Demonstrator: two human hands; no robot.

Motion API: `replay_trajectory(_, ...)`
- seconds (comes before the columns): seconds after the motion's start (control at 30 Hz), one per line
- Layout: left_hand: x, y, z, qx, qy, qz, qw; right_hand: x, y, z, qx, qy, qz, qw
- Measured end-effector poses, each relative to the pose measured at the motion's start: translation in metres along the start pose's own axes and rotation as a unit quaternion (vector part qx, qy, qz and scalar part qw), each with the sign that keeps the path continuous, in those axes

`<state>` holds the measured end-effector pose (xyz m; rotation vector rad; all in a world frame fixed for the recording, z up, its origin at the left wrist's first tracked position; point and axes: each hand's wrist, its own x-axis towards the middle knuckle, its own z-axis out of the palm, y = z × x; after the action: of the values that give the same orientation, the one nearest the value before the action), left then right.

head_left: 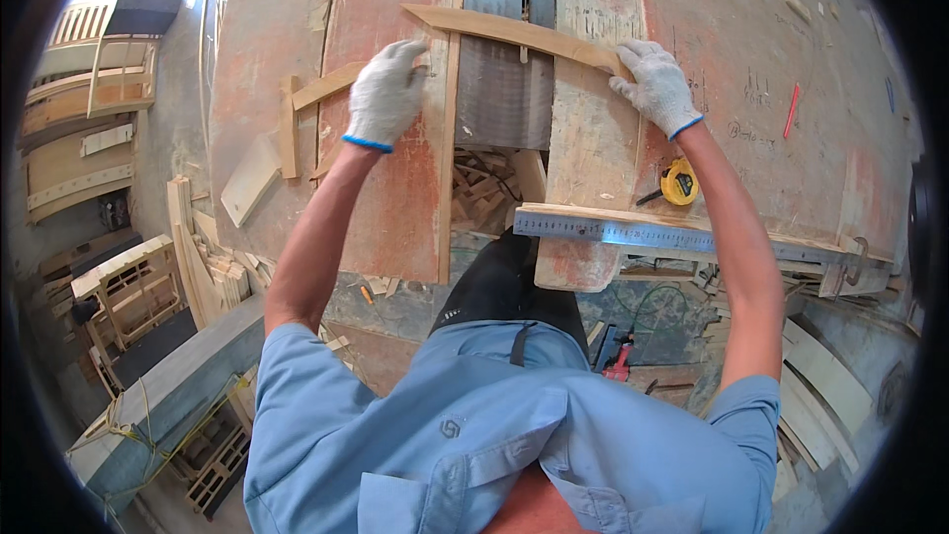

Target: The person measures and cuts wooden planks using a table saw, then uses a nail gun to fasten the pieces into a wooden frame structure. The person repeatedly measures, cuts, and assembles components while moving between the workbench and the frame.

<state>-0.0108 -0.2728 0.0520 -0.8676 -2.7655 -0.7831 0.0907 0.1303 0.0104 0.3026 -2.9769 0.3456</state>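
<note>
A long, slightly curved wooden strip [514, 32] lies across the bench top, spanning the gap in its middle. My right hand [652, 84], in a white knit glove with a blue cuff, grips the strip's right end between thumb and fingers. My left hand [386, 94], gloved the same way, hovers just below the strip's pointed left end. Its fingers are bent but apart from the thumb, and nothing shows between them. Beside that hand, a short wooden piece [331, 86] reaches partly behind the glove and meets an upright wooden piece [289, 129].
A metal ruler [613, 230] lies along the bench's near edge by a C-clamp [856, 259]. A yellow tape measure [679, 182] and a red pencil [793, 111] rest at the right. Offcuts [484, 188] fill the gap below. Wooden frames [129, 287] stand at left.
</note>
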Motion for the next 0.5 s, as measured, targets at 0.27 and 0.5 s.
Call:
replay_trajectory(0.27, 0.055, 0.006, 0.072, 0.137, -0.007, 0.099, 0.986, 0.018, 0.008, 0.0, -0.031, -0.015, -0.006, 0.999)
replay_trajectory(0.5, 0.062, -0.002, 0.072, 0.156, -0.039, 0.093, 0.983, 0.018, 0.006, 0.004, -0.019, -0.004, -0.008, 1.0)
